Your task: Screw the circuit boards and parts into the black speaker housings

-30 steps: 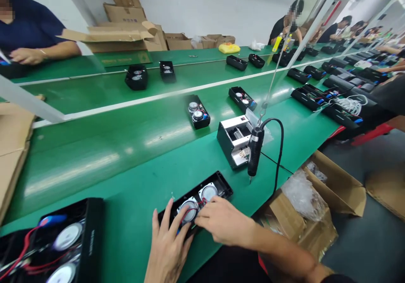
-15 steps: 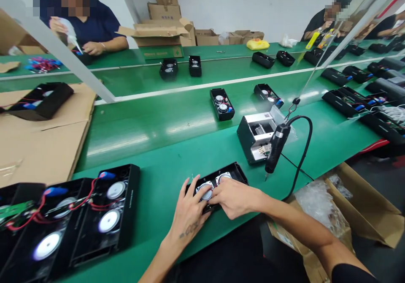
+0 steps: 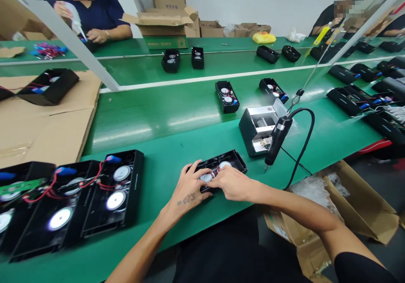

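A black speaker housing [image 3: 238, 161] lies open side up on the green bench, with two round silver speakers inside. My left hand [image 3: 189, 186] wraps its thumb and fingers about the left end of this housing, by the nearer speaker [image 3: 206, 177]. Over the middle of the housing, my right hand [image 3: 236, 185] is closed, its fingertips pressed down between the two speakers. Whatever those fingertips grip is hidden. The second speaker [image 3: 225, 164] shows just behind my right knuckles. An electric screwdriver [image 3: 278, 141] hangs on a cord to the right, touched by neither hand.
Beside the screwdriver stands a screw feeder [image 3: 249, 135]. Several wired housings [image 3: 134, 194] line the bench at left. More housings [image 3: 227, 98] sit on the green conveyor [image 3: 152, 118]. Open cardboard boxes [image 3: 363, 194] are at lower right. Co-workers sit across the line.
The camera view has tilted down slightly, so the scene sits higher in the picture. Both hands stay at the housing; the left fingers have drawn in a little.
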